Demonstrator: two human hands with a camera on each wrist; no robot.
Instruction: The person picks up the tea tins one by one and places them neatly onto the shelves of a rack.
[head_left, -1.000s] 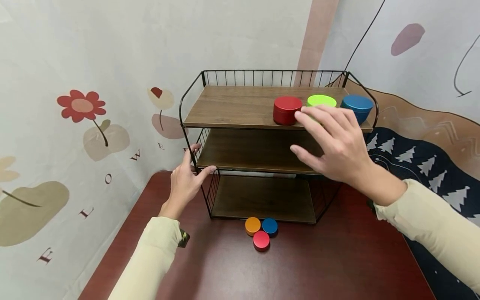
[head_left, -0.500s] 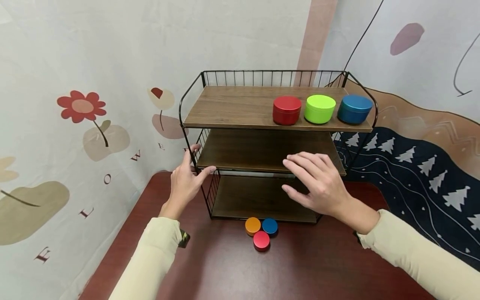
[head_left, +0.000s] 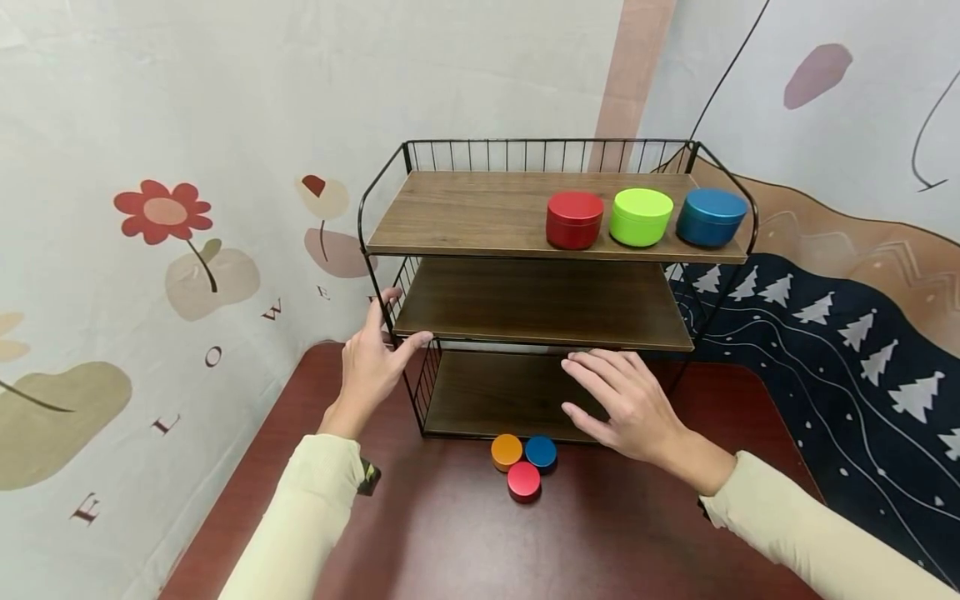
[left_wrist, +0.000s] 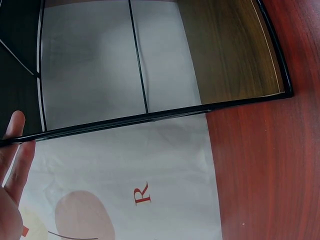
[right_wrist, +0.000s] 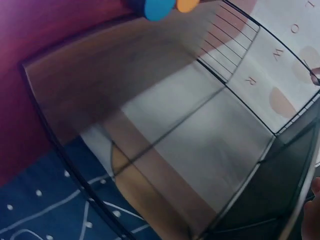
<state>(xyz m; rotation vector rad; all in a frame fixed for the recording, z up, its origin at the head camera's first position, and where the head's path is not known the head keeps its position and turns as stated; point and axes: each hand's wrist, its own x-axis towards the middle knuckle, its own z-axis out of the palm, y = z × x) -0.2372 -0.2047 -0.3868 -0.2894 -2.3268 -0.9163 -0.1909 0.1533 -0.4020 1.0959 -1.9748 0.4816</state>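
Observation:
A three-tier shelf rack (head_left: 540, 300) with wooden boards and a black wire frame stands in the head view. My left hand (head_left: 369, 367) grips its left side, thumb at the middle board's front corner and fingers round the post; in the left wrist view fingers (left_wrist: 19, 170) cross the black rod. My right hand (head_left: 626, 404), empty with fingers extended, hovers before the bottom board's right part. A red tin (head_left: 574, 222), a lime green tin (head_left: 641, 218) and a blue tin (head_left: 711, 218) line the top board's right half. Small round orange (head_left: 506, 451), blue (head_left: 541, 452) and red (head_left: 523, 481) tins cluster before the rack.
The rack stands on a dark red table (head_left: 465, 542). Behind it hangs a pale printed cloth (head_left: 510, 75) with flowers and letters; to the right is a dark blue printed part (head_left: 825, 400) with white trees.
My right hand has come down from in front of the large tins on the top board to the bottom board's level, leaving those tins fully visible. My left hand has stayed put.

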